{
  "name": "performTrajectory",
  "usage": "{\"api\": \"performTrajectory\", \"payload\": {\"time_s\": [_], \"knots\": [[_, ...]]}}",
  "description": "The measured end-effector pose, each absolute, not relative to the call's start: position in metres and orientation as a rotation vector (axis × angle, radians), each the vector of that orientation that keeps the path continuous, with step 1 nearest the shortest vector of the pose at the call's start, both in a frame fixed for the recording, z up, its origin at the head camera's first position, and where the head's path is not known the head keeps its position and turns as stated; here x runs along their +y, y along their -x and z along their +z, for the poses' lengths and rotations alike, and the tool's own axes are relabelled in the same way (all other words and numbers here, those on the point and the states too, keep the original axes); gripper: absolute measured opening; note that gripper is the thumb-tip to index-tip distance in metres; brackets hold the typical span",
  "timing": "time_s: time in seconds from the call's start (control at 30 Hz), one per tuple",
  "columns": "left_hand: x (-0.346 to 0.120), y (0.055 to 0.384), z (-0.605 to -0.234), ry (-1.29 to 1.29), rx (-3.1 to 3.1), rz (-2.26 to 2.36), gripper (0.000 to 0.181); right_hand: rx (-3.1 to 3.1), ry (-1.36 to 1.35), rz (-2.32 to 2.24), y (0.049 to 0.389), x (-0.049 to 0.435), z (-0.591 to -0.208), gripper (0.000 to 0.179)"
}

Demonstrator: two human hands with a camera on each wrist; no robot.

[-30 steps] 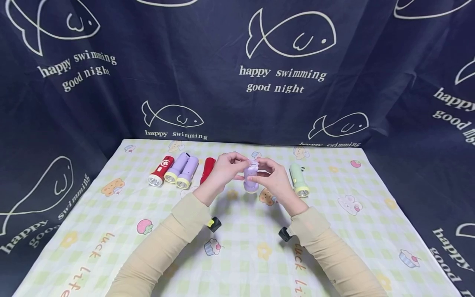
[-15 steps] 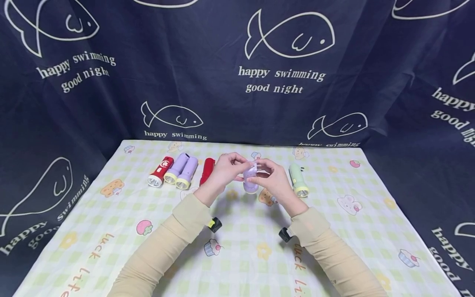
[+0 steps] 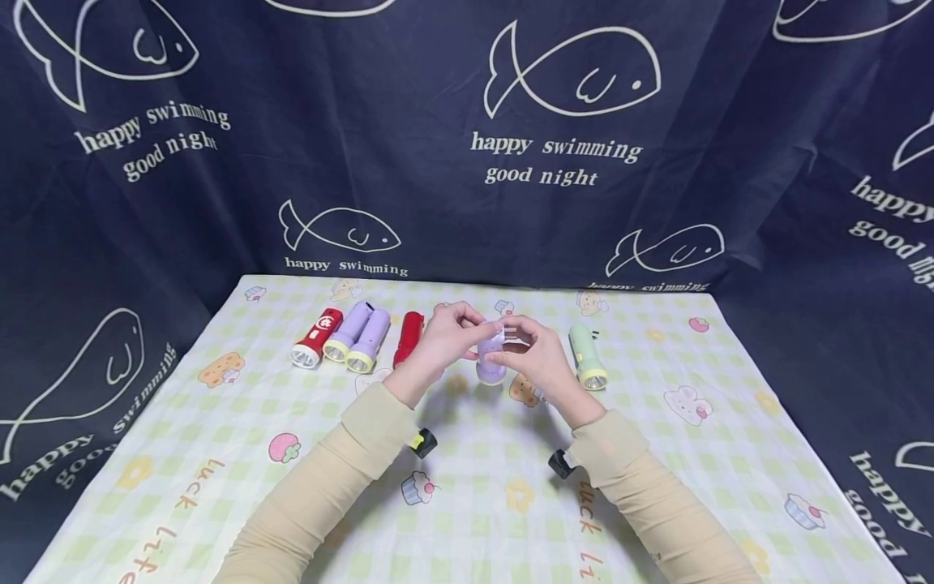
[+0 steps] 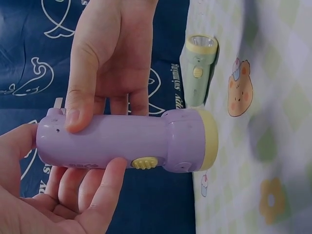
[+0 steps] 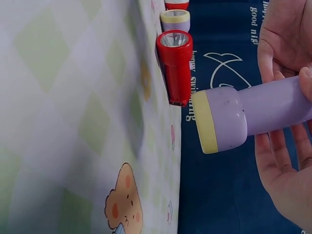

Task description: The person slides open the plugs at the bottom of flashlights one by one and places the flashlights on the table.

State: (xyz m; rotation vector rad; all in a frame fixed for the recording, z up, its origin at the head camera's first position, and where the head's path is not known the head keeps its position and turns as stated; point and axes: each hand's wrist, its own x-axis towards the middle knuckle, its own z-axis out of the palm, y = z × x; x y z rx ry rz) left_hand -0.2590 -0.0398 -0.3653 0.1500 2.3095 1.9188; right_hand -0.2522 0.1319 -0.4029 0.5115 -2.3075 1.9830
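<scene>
Above the table, both hands hold one purple flashlight (image 3: pixel 491 371), its yellow-rimmed head pointing down. My left hand (image 3: pixel 448 337) grips it near the tail end, with a finger beside the yellow switch (image 4: pixel 145 163). From the other side my right hand (image 3: pixel 540 349) pinches the body, thumb laid across it in the left wrist view. Metal plug prongs (image 4: pixel 59 103) stick out sideways at the tail. Just left of my left hand lies a red flashlight (image 3: pixel 411 332), partly hidden by that hand. A green flashlight (image 3: pixel 586 353) lies beyond my right hand.
At the left of the checked tablecloth (image 3: pixel 467 519), a red flashlight with a white rim (image 3: pixel 317 337) lies beside two purple flashlights (image 3: pixel 370 337) that touch. A dark blue fish-print curtain (image 3: pixel 467 227) stands behind the table and along its sides.
The purple flashlight has shifted slightly left and tipped, so less of its tail end shows. Its prongs stand out more clearly toward my right hand. Both hands keep hold of it.
</scene>
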Motion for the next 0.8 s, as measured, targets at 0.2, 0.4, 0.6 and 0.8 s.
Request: {"api": "performTrajectory", "payload": {"time_s": [0.2,0.4,0.6,0.8], "knots": [[-0.0383,0.2589,-0.3663,-0.158,2.301,1.905,0.024,-2.335,-0.511,1.973,0.2541,0.1334,-0.4059,0.046],[-0.0383,0.2588,-0.3637,-0.176,2.372,1.86,0.025,-2.341,-0.515,1.953,0.2545,0.1349,-0.4048,0.048],[-0.039,0.258,-0.3589,-0.239,2.47,1.805,0.025,-2.314,-0.52,1.942,0.2564,0.1356,-0.4039,0.048],[-0.0415,0.2585,-0.3574,-0.287,2.51,1.782,0.026,-2.301,-0.516,1.958,0.2564,0.1346,-0.4024,0.048]]}}
